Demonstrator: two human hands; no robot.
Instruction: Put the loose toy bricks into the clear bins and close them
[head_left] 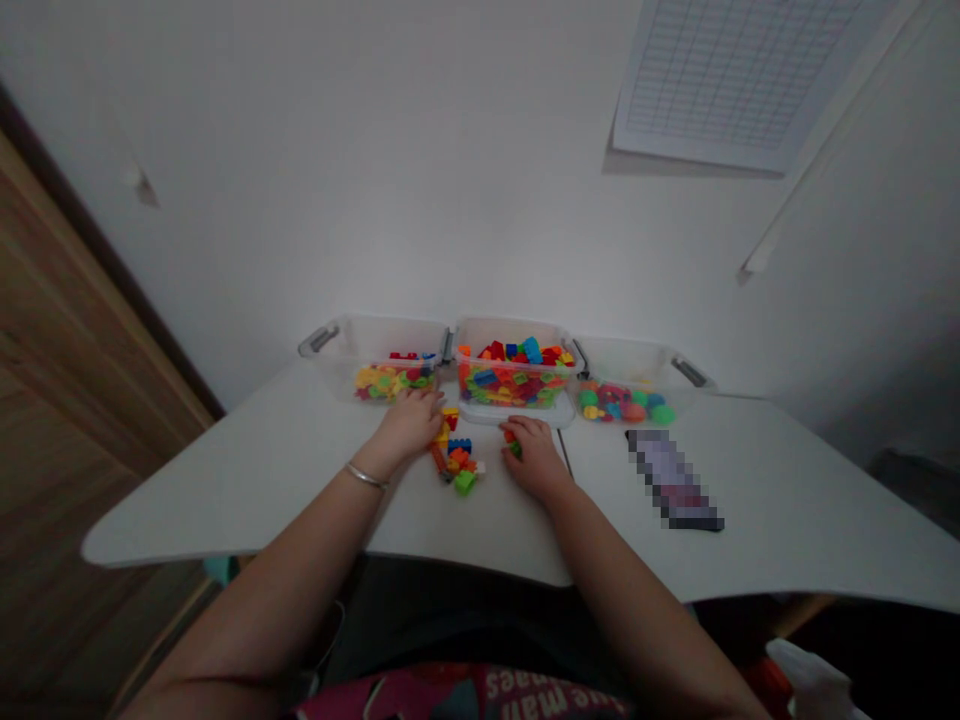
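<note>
My left hand [411, 420] rests palm down at the near edge of the left bin, fingers spread, with nothing visible in it. A loose pile of plastic toy bricks [455, 462] lies between my hands, in red, yellow, blue, orange and green. My right hand [531, 458] is curled on the table beside the pile. A small orange and green brick [512, 445] shows at its fingertips, partly hidden by them. A thin metal bangle [366, 476] circles my left wrist.
Three clear plastic bins stand along the back of the white table [255, 490]: a left bin [390, 338] of bricks, a fuller middle bin [510, 330], and a right bin [622, 360] of rounded pieces. A pixelated flat object [673, 480] lies at right.
</note>
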